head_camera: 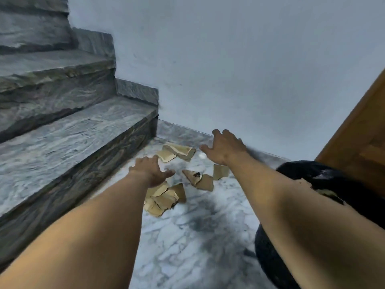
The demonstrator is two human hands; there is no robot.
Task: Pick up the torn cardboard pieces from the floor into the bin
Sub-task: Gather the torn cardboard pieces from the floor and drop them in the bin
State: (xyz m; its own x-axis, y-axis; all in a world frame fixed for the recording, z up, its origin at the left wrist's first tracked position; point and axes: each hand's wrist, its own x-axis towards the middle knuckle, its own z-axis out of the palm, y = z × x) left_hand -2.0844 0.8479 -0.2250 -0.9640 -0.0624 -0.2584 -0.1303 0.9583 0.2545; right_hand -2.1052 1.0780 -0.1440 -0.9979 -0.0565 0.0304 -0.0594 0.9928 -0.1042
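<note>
Marble floor (pixel 187 247) by the stairs (pixel 73 132) carries torn cardboard pieces (pixel 164 197) near the bin (pixel 325 174). Left hand (pixel 151 171) and right hand (pixel 224 148) hover above, fingers (pixel 206 148) spread, empty. Light, stiff scraps, I'd guess; pinch edges

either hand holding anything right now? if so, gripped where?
Nothing held. Left hand and right hand are both open, fingers spread, above the cardboard pieces on the floor.

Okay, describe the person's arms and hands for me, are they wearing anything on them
The left arm and right arm are bare as far up as the frame shows, no sleeves. The left hand and right hand wear no gloves; no watch, bracelet or ring shows, though the picture is soft.
</note>
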